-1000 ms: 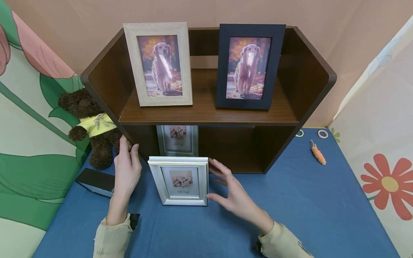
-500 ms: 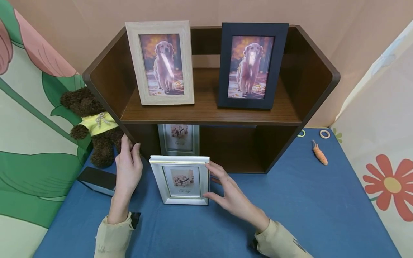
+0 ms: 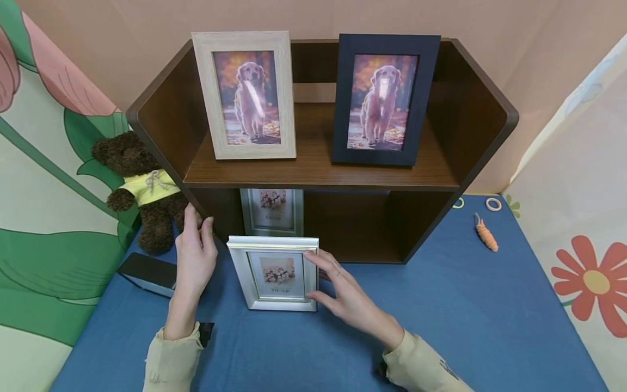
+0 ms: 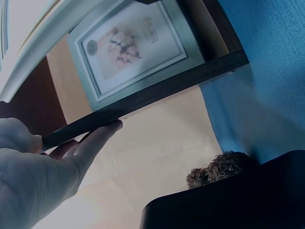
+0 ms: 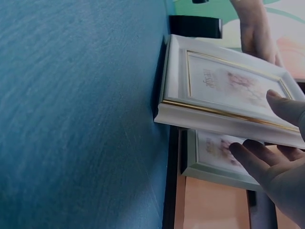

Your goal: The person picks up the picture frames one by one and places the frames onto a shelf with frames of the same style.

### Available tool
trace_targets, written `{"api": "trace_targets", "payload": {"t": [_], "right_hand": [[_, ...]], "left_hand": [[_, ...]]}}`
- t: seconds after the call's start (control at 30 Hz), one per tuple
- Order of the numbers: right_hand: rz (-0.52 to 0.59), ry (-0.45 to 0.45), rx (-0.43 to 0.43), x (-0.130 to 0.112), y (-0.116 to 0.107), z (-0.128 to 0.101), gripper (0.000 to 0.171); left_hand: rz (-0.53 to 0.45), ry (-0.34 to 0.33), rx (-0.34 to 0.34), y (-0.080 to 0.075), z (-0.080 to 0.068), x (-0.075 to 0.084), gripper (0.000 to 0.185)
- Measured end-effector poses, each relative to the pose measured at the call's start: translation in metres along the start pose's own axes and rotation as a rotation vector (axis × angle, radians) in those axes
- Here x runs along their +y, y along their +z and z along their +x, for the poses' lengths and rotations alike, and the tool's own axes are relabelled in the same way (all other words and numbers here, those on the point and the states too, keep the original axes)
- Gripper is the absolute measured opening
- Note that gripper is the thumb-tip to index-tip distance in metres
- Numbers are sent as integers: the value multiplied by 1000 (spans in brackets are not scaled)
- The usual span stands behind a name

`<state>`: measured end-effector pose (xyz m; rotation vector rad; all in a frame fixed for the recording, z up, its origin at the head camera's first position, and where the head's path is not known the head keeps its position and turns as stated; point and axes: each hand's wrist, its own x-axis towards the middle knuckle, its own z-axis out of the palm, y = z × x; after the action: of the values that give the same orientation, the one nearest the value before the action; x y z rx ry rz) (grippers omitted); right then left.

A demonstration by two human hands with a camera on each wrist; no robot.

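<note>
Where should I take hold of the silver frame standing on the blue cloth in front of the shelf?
Probably by its two upright side rails, one of the hands at each. The silver frame stands upright, facing you, so both sides are open. The right hand already touches the right rail; the left hand rests on the shelf edge, near the left rail.

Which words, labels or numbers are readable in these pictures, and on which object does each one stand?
Silver frame on the cloth: a short printed line under the flowers, too blurred to read.
Silver frame in the lower shelf: a similar line, also too blurred.
Dog photo frames: no text visible.
</note>
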<state>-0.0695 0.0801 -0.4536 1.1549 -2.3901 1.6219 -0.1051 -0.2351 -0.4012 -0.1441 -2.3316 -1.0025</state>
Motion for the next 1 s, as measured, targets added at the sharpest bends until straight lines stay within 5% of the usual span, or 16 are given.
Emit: {"api": "trace_targets", "payload": {"t": [0.47, 1.0], "right_hand": [[-47, -21, -9, 5, 2, -1, 88], [34, 12, 4, 4, 3, -1, 84]], "left_hand": [[9, -17, -11, 0, 0, -1, 38], [2, -8, -9, 1, 0, -3, 38]]}}
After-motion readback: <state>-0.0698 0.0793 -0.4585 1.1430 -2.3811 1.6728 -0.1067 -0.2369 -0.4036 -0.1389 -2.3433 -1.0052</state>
